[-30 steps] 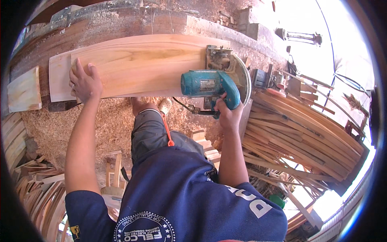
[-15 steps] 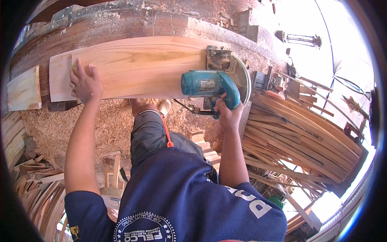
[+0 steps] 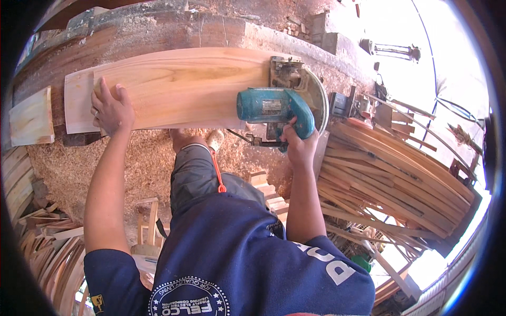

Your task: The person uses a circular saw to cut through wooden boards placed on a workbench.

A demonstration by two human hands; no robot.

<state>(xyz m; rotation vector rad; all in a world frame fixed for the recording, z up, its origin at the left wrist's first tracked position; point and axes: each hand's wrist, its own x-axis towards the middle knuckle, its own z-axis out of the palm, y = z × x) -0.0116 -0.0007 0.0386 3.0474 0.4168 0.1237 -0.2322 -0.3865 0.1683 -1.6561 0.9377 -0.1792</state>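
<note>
Board (image 3: 184, 84), long axis left–right | saw (image 3: 289, 100), motor (image 3: 255, 105) leftward | I see right hand (image 3: 299, 145) gripping saw, left hand (image 3: 113, 109) spread on board

Navy shirt (image 3: 226, 242): wht lettering (image 3: 336, 271) + rd star-ringed logo (image 3: 190, 299); teal saw (image 3: 252, 105): pale label (image 3: 272, 107), illeg.

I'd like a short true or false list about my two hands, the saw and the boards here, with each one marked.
1. The right hand holds the teal circular saw. True.
2. Both hands grip the saw. False: the left hand rests at the left end of the long top board.
3. The saw sits at that board's left end. False: it sits at the right end.
4. A short board lies apart, farther left. True.
5. Wood shavings lie underfoot. True.
</note>
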